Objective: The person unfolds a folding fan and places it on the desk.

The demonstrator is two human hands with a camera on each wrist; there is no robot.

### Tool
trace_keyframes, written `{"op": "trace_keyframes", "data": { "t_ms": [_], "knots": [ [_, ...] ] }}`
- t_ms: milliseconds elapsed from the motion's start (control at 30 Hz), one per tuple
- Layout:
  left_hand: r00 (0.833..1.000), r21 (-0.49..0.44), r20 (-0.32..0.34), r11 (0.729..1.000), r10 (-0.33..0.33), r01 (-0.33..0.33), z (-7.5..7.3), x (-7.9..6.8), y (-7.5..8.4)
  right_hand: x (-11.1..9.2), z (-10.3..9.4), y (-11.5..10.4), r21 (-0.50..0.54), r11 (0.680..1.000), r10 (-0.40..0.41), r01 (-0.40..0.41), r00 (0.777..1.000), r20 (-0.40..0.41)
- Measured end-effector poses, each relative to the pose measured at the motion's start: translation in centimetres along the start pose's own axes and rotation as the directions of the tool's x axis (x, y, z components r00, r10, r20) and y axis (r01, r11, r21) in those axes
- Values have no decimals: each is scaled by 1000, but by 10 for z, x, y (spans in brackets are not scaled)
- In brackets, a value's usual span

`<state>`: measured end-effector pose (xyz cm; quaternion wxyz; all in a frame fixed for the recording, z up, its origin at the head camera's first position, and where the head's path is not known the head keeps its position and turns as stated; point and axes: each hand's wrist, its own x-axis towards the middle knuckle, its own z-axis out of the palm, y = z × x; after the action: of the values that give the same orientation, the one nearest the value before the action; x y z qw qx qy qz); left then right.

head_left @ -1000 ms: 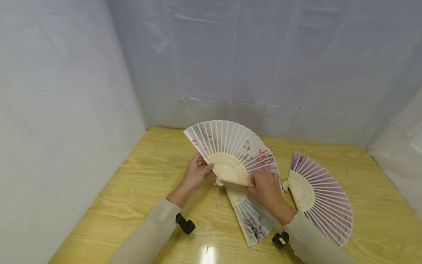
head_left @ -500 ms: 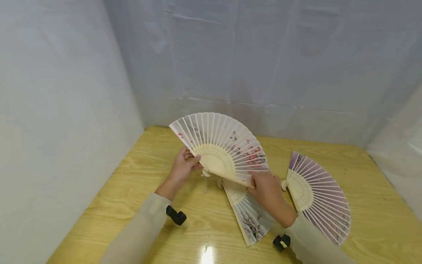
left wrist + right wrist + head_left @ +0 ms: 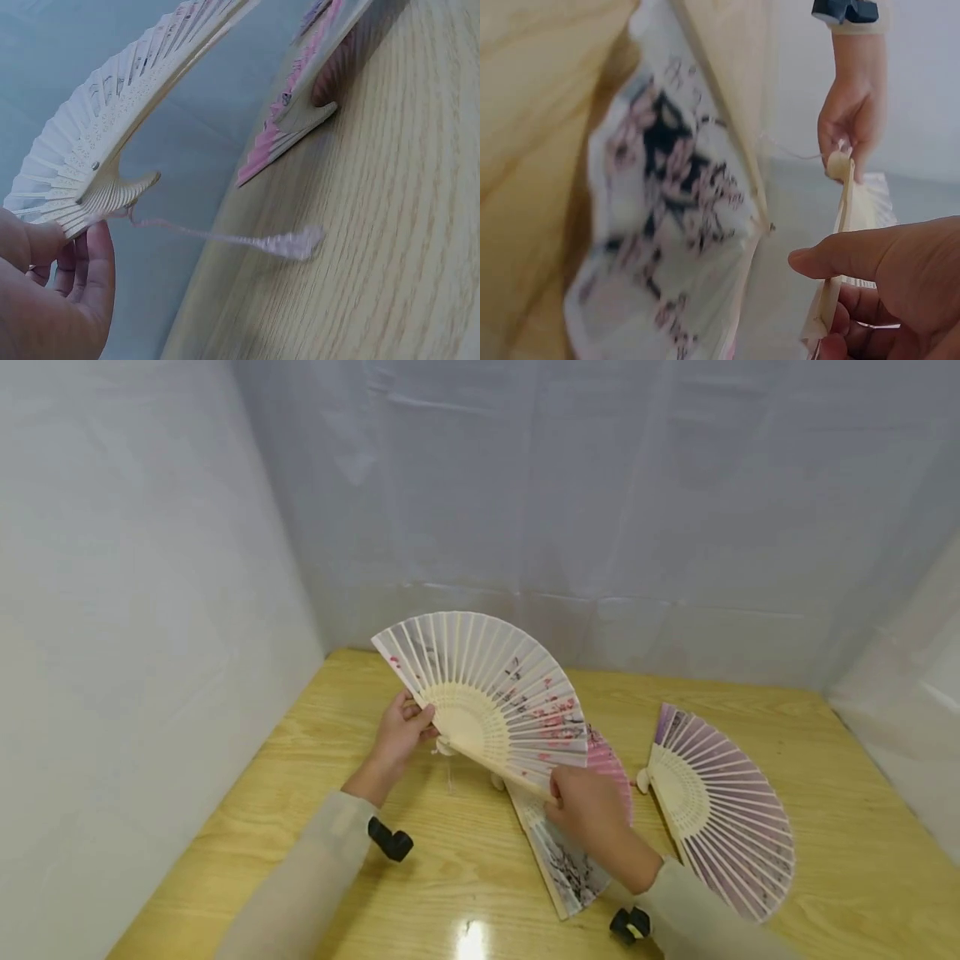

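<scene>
A white folding fan (image 3: 472, 668) with red blossoms is spread wide and held up over the table between both hands. My left hand (image 3: 393, 735) pinches its left outer rib near the pivot, thumb in front. A pale tassel (image 3: 292, 244) hangs from that pivot in the left wrist view. My right hand (image 3: 592, 806) grips the end of the fan's other outer rib, thumb on one side and fingers on the other in the right wrist view. Below lies another spread fan (image 3: 566, 864), pink at the far side and pale with dark branches nearer, partly hidden by the right hand and white fan.
A purple spread fan (image 3: 738, 802) lies on the wooden table (image 3: 247, 852) to the right of my right hand. Pale sheeting (image 3: 480, 485) hangs behind the table and along both sides.
Both hands have moved left with the white fan, the left hand further, and the fan has spread a little wider. The pink part of the fan below has come into sight.
</scene>
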<state>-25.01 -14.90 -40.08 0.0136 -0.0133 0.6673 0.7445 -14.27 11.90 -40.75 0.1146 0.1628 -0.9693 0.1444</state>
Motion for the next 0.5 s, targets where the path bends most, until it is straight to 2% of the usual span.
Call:
{"op": "trace_keyframes", "data": {
  "t_ms": [233, 500],
  "knots": [
    [997, 8, -66, 999, -31, 32, -6, 12, 1, 2, 1, -28, 19, 999, -51, 51, 999, 1],
    [994, 139, -100, 989, -32, 46, -15, 32, 4, 15, 9, -65, -44, 999, -15, 19, 996, 90]
  ]
}}
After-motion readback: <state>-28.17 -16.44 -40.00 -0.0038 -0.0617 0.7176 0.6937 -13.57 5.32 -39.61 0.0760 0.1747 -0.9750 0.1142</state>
